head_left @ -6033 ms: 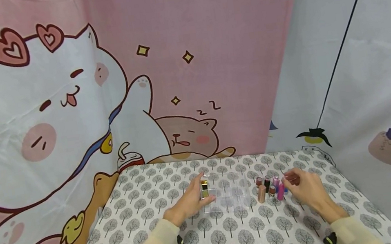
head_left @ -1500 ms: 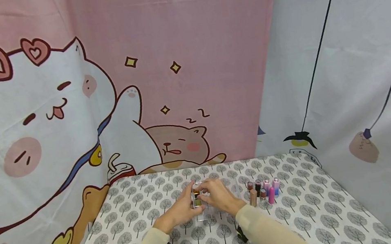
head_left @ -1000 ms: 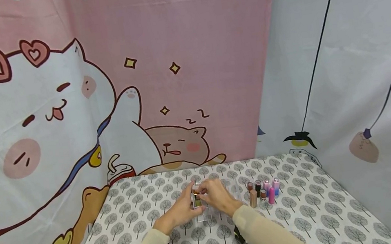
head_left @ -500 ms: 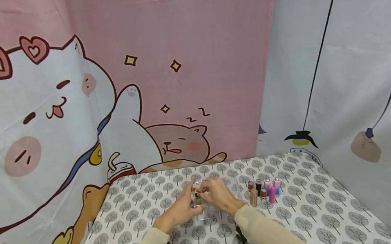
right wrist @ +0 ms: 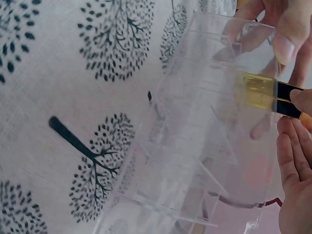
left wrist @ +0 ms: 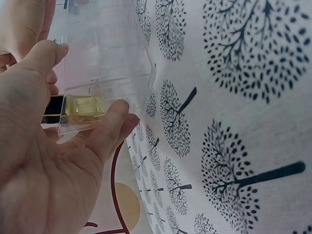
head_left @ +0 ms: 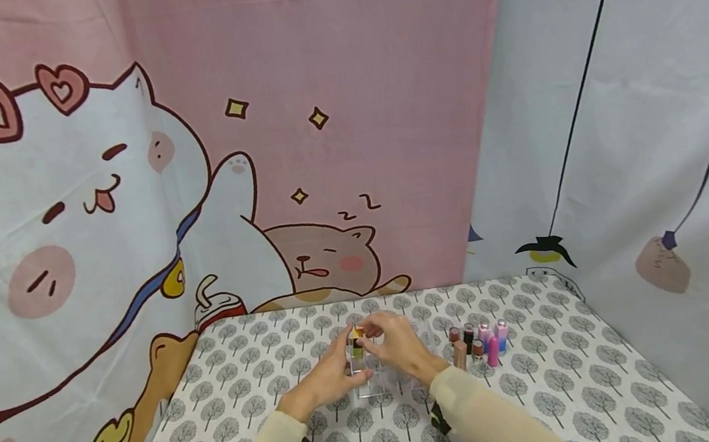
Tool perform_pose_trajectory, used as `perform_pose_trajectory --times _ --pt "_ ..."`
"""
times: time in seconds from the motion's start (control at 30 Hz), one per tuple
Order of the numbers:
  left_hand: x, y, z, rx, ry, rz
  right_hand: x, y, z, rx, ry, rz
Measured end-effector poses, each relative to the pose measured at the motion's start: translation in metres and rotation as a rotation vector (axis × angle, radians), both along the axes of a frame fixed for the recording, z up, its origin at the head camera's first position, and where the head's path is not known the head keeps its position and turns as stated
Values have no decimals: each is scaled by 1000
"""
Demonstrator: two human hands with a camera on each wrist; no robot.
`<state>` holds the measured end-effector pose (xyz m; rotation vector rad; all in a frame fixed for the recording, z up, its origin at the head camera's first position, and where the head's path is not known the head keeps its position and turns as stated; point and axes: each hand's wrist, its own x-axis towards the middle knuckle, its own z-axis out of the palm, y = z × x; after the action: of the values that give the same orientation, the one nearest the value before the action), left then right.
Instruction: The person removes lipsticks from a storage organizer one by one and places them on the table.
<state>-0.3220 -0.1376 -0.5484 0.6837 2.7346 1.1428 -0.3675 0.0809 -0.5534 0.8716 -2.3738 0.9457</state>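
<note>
A clear plastic organizer with several compartments stands on the table. My left hand holds its left side, as the left wrist view also shows. In one compartment at its left end is a small yellow glass bottle with a black cap, the cap sticking out past the organizer's open side. My right hand pinches the bottle at its cap, thumb against the black part. Part of the cap is hidden by the fingers. The yellow glass shows through the clear wall in both wrist views.
Right of the organizer several lipstick-like tubes stand upright in a cluster: a tan tube, a bright pink tube, a black tube and a pink-and-blue tube. A tree-patterned cloth covers the table. Behind hangs a printed curtain.
My right hand has come from beside the tubes to the bottle. In the last half second the bottle and right hand shift slightly towards the organizer's far side. The left hand keeps its hold.
</note>
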Motion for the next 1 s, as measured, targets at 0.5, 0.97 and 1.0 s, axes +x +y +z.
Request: perform_pose_trajectory --times 0.5,0.97,1.0 --pt "-1 0 -2 -4 14 -9 2 12 11 -28 41 10" --pt "-2 2 -4 -20 22 -3 13 28 21 -56 133 16" --pt "-2 2 -4 -17 22 -2 13 29 21 -55 139 16"
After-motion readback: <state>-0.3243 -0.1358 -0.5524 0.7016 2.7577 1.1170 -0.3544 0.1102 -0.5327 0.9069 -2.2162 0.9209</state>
